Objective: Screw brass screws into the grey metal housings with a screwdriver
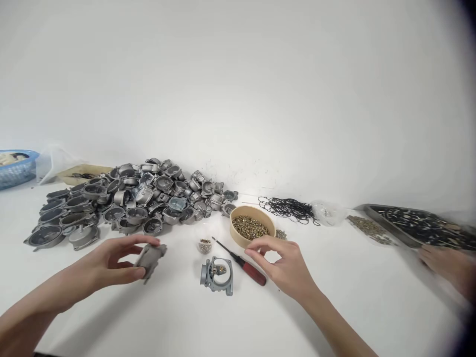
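- The left hand (111, 260) grips a grey metal cover (150, 259) between thumb and fingers, holding it just above the white table (372, 307), in front of the big pile of metal cups (130, 201).
- The right hand (284, 263) hovers with loosely curled fingers, pinched near the rim of the round wooden bowl (253, 229); whether a screw sits between the fingertips is hard to tell.
- The bowl holds small brass screws (250, 227).
- A metal body with a round opening (217, 275) lies on the table between the two hands, apart from both.
- A red-handled screwdriver (243, 264) lies slanted just right of that body, its handle partly under the right hand.
- A small clear cup of screws (205, 245) stands just beyond the metal body.
- Black rubber rings (288, 208) lie in a loose heap behind the bowl, with a plastic bag (327, 212) next to them.
- A dark tray (420, 225) of small parts sits at far right; another person's hand (448, 265) is near its front edge, blurred.
- A blue basket (17, 167) stands at the far left edge.
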Available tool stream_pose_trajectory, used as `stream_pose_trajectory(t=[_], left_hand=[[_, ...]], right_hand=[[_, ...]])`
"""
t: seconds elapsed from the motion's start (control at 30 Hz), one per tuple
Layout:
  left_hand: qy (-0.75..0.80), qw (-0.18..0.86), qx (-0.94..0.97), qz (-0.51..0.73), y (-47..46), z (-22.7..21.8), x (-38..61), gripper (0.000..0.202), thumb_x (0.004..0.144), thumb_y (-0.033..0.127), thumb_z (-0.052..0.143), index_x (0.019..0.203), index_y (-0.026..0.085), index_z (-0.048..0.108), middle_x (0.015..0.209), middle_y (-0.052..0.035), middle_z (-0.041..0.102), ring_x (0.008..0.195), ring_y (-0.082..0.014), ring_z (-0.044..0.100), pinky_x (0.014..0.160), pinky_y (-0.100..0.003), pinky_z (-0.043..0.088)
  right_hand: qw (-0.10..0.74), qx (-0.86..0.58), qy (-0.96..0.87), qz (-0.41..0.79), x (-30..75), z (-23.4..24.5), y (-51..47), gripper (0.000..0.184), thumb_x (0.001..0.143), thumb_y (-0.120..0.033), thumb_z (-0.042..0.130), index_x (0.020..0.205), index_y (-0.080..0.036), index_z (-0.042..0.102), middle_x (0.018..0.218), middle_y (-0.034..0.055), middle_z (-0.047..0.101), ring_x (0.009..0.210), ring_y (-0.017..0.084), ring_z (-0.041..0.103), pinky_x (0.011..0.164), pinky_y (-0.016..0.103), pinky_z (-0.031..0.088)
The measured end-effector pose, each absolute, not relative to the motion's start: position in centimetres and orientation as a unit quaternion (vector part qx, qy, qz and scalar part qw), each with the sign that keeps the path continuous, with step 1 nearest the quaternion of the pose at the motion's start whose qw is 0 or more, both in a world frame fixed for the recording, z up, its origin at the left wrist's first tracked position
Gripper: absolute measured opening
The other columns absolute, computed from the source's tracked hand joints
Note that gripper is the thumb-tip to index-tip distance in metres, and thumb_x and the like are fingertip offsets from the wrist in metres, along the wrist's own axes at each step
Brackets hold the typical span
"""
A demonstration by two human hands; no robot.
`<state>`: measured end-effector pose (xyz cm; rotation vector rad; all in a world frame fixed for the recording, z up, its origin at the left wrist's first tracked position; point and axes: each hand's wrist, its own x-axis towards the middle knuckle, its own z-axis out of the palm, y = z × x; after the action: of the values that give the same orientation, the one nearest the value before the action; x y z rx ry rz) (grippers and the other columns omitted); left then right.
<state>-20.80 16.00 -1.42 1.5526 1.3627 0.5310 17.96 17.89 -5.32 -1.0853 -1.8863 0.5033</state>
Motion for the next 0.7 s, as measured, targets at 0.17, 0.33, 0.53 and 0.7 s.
stream_pose_trajectory(t=[0.17, 0.33, 0.53, 0.7], left_hand=[[0.369, 0.614, 0.624, 0.312, 17.9, 0.4, -14.1, 0.044, 0.075, 0.025, 0.086, 0.114, 0.027, 0.065, 0.145, -0.0094, 0.055, 0.123, -0.034, 0.063, 0.091, -0.04, 0.061], [0.277, 0.617, 0.634, 0.375, 18.8, -1.5, -9.2, 0.048, 0.067, 0.014, 0.092, 0.102, 0.025, 0.06, 0.128, -0.0076, 0.06, 0.104, -0.0233, 0.067, 0.08, -0.034, 0.063], [0.268, 0.537, 0.612, 0.514, 18.4, -5.7, -6.7, 0.054, 0.069, 0.02, 0.093, 0.091, 0.024, 0.044, 0.118, -0.002, 0.062, 0.1, -0.0156, 0.064, 0.078, -0.023, 0.054], [0.334, 0.457, 0.684, 0.461, 17.7, -8.4, -6.4, 0.052, 0.072, 0.031, 0.091, 0.083, 0.023, 0.041, 0.134, -0.0093, 0.061, 0.132, -0.0296, 0.054, 0.102, -0.04, 0.047]], right_hand=[[0.49, -0.411, -0.677, 0.365, 17.1, -4.8, 17.4, 0.014, 0.086, -0.034, 0.076, 0.083, -0.021, 0.071, 0.074, 0.0028, 0.073, 0.065, 0.016, 0.069, 0.061, 0.028, 0.056], [0.475, -0.391, -0.616, 0.492, 16.0, -5.6, 17.0, 0.023, 0.082, -0.04, 0.079, 0.083, -0.02, 0.068, 0.067, 0.0021, 0.072, 0.06, 0.015, 0.066, 0.058, 0.028, 0.054], [0.506, -0.422, -0.563, 0.498, 15.7, -6.7, 17.7, 0.031, 0.08, -0.046, 0.082, 0.088, -0.019, 0.068, 0.076, 0.0052, 0.076, 0.067, 0.015, 0.069, 0.064, 0.027, 0.055], [0.508, -0.447, -0.525, 0.516, 15.7, -7.0, 18.3, 0.035, 0.075, -0.047, 0.086, 0.083, -0.017, 0.07, 0.07, 0.0016, 0.073, 0.067, 0.013, 0.068, 0.068, 0.026, 0.056]])
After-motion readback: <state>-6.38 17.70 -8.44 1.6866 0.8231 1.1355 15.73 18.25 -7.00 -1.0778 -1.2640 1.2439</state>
